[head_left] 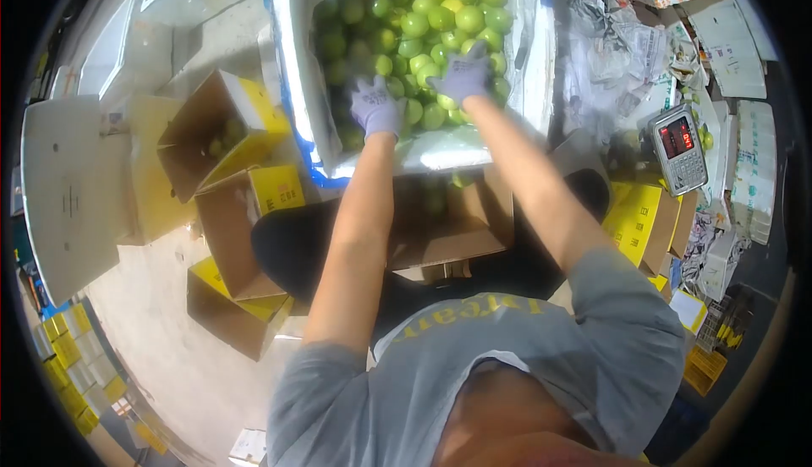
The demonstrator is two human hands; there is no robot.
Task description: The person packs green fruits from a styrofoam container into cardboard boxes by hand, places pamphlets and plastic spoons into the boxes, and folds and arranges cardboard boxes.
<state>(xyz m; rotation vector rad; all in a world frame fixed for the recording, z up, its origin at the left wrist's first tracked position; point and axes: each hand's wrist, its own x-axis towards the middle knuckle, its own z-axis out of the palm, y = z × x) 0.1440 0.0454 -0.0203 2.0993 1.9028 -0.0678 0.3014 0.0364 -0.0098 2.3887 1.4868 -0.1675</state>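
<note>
Round green fruits point(440, 17), lime-like with smooth skins, fill a white foam box point(283, 44) lined with clear plastic. My left hand point(376, 107), in a pale purple glove, rests on the fruit near the box's front left, fingers spread and nothing visible in them. To its right, my right hand point(463, 76) wears a matching glove and touches the fruit with thumb and fingers apart. What lies under both palms is hidden. An opened cardboard box point(452, 243) stands between my legs, just below the foam box, with some green fruits inside.
At left stand opened yellow-and-brown cartons point(190, 150), one holding a few fruits, beside a white panel point(68, 200). On the right are a scale display point(679, 147) with red digits, a yellow carton point(633, 222) and crumpled plastic point(605, 52).
</note>
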